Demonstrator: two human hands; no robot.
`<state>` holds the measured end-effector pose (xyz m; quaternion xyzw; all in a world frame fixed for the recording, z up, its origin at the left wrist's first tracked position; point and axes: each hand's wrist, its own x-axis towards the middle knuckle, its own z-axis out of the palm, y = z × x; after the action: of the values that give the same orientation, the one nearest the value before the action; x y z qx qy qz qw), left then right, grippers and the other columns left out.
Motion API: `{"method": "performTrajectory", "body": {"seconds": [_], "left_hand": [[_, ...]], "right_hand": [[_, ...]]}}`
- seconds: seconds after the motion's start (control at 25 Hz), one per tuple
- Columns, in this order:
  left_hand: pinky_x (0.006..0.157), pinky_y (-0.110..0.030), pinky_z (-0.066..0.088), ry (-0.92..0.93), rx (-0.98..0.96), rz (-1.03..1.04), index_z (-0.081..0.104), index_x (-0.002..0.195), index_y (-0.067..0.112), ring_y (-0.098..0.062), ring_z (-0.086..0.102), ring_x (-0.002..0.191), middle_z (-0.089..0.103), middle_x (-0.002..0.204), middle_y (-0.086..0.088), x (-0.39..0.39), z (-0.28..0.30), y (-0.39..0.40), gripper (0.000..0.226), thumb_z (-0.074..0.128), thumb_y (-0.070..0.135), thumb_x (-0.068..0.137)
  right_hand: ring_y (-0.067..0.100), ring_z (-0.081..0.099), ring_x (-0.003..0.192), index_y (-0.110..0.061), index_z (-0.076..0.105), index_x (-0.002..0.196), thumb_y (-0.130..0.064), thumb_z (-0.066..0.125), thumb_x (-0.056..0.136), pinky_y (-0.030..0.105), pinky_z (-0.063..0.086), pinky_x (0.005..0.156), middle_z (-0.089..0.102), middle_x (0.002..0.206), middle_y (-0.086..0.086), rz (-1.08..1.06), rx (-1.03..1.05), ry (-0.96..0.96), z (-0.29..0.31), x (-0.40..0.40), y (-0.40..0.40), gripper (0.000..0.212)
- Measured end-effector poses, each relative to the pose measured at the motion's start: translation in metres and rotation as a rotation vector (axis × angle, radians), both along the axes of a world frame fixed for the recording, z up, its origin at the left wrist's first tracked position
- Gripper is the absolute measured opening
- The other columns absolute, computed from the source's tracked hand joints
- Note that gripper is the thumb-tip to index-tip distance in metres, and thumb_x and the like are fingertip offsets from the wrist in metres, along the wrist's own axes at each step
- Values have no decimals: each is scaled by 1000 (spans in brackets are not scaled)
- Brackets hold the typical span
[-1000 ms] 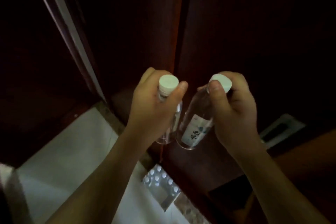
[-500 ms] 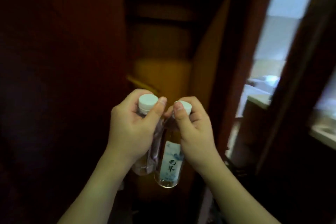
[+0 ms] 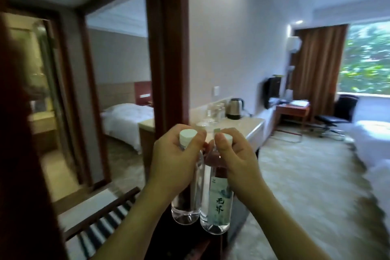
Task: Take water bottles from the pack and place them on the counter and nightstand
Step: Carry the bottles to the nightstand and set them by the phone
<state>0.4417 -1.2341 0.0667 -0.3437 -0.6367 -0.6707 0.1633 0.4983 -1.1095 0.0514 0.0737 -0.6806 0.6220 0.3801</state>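
Each grip pinches a bottle neck: left hand (image 3: 173, 158) hides its bottle (image 3: 186, 205) label; right hand (image 3: 236, 162) bottle (image 3: 217, 207) touching. Worktop (image 3: 251, 122) glasses blurred.

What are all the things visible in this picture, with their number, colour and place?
water bottles: two, clear with white caps, hanging side by side, centre
counter: one, beige top, beyond the bottles
kettle: one, silver and black, on the counter
glasses: several, clear, on the counter, left of the kettle
desk: one, reddish wood, far right
chair: one, black, by the desk
curtain: one, brown, beside the window
luggage rack: one, dark wood, lower left
left hand: holds one bottle by its neck
right hand: holds the labelled bottle by its neck
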Motion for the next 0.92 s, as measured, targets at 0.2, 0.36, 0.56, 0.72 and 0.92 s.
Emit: {"method": "performTrajectory", "body": {"seconds": [0.2,0.36,0.56,0.72,0.92], "left_hand": [[53,-35,58,-61,4,-219,71,82,16,-16,70,57,75,70,-5,2,4,165,10,70,22,89],[55,-45,59,-70,3,-319,70,78,17,-25,69,57,73,67,-7,-6,-3,261,13,70,26,88],[45,-16,49,-68,-23,-485,69,78,8,-7,66,51,68,60,0,-49,-19,375,12,72,16,87],[46,-21,51,-48,-4,-587,67,74,8,-6,62,49,65,55,2,-115,-29,470,12,75,6,83],[53,-51,57,-30,-16,-650,67,72,13,-29,65,56,65,58,-5,-203,-10,596,14,73,5,81]], "right_hand": [[30,72,75,-22,64,85,-41,58,88,48,62,67,70,79,9,-233,-15,-5,1,28,146,20],[12,67,62,-16,62,83,-37,57,93,30,56,57,67,73,0,-332,-7,1,-3,32,229,23],[22,68,65,-15,61,85,-37,56,90,38,60,61,68,76,5,-463,7,-47,-19,-1,336,23],[21,70,68,-15,61,88,-38,55,92,34,62,62,69,75,-1,-555,29,-63,-26,-57,421,24],[21,74,73,-6,59,97,-45,53,86,36,62,65,71,76,-1,-687,6,-119,-9,-136,533,41]]}}
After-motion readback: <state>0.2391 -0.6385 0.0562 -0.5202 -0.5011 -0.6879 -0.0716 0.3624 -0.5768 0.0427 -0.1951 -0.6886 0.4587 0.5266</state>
